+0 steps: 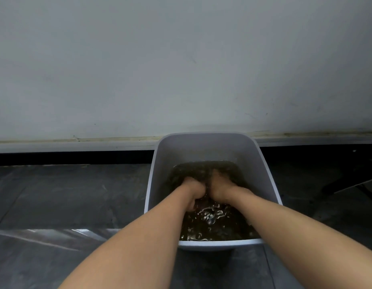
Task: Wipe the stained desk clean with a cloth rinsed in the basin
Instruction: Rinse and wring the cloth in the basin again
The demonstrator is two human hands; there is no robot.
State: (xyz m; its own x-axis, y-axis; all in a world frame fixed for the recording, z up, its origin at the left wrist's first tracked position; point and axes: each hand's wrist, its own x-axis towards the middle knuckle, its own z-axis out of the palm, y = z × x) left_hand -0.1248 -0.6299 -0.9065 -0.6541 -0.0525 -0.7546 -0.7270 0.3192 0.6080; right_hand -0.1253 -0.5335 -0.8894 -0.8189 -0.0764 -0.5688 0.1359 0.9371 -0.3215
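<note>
A pale grey rectangular basin (201,149) stands on the dark floor against the wall, holding dark, rippling water (212,224). Both of my hands are plunged into it side by side, wrists at the surface. My left hand (193,190) and my right hand (219,189) are clenched into fists that nearly touch. A dark, wet bunch of cloth (204,202) shows between and under the fists. Most of it is hidden by the murky water and my fingers.
A grey wall with a light skirting strip (76,146) rises right behind the basin. Dark sheeting covers the floor, with a shiny plastic fold (45,234) at the left. A dark frame with a pale edge (358,185) stands at the right.
</note>
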